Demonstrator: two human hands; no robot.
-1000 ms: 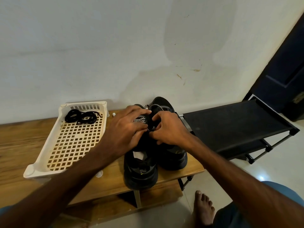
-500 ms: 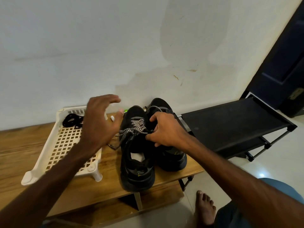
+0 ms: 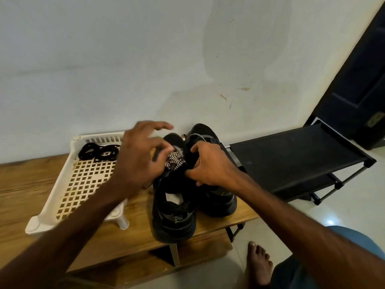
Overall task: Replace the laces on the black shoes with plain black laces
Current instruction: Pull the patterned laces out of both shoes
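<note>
Two black shoes stand side by side on a wooden bench [image 3: 25, 184], toes toward the wall. The left shoe [image 3: 173, 222] carries a black-and-white patterned lace [image 3: 174, 161], loosened over its tongue. My right hand [image 3: 210, 165] grips that shoe's upper beside the lace, fingers curled into it, and partly covers the right shoe [image 3: 218, 205]. My left hand [image 3: 139, 163] is blurred and hovers at the lace from the left, fingers spread and holding nothing that I can make out. Plain black laces [image 3: 98, 152] lie coiled at the far end of a white tray [image 3: 52, 207].
The perforated white tray stands on short legs on the bench, left of the shoes. A black fabric shoe rack [image 3: 291, 159] stands to the right against the wall, beside a dark door [image 3: 358, 80]. A bare foot [image 3: 259, 265] rests on the tiled floor below the bench.
My left hand pulled away up and left from the patterned lace, loosening it, and has now come back down to the lace. My right hand kept its hold on the left shoe.
</note>
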